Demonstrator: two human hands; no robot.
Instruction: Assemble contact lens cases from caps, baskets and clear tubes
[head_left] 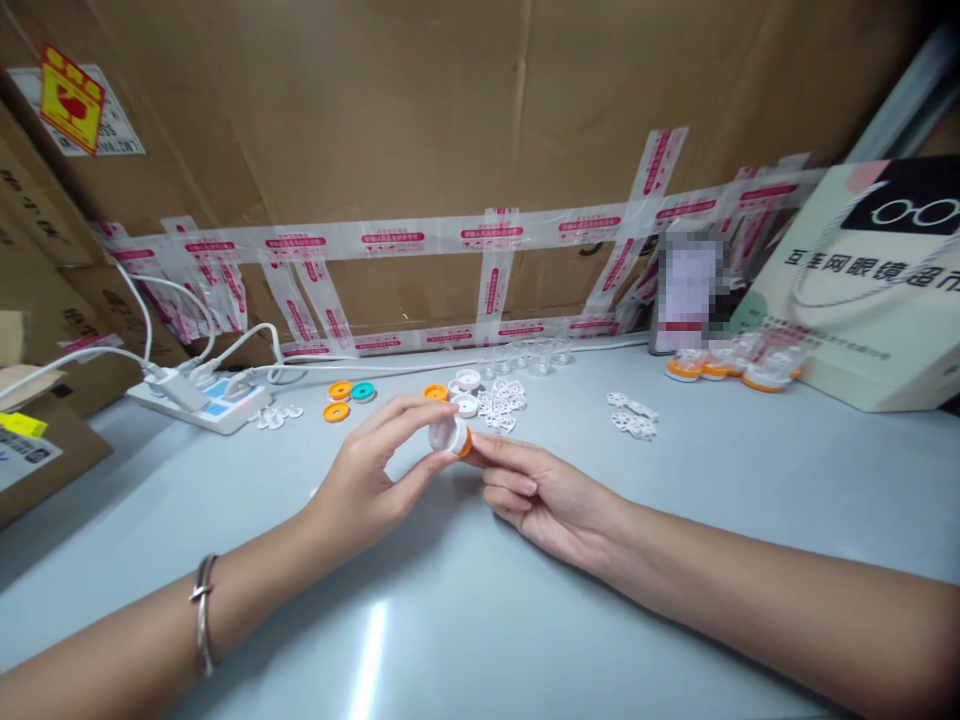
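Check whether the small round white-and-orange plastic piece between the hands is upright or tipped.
Tipped: the piece is held sideways, its white hollow facing left and its orange end toward the right hand.

Cup (pixel 444 434): smooth plastic | bracelet (pixel 201 592): shiny metal | tabletop (pixel 540 640): smooth, glossy

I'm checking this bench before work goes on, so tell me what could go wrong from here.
The white-and-orange piece could slip, since the left hand and right hand hold it only by the fingers.

The loose white cut-out parts lie just beyond the hands, so a stray knuckle might scatter them.

Small white pieces beside the power strip may get nudged among its cables.
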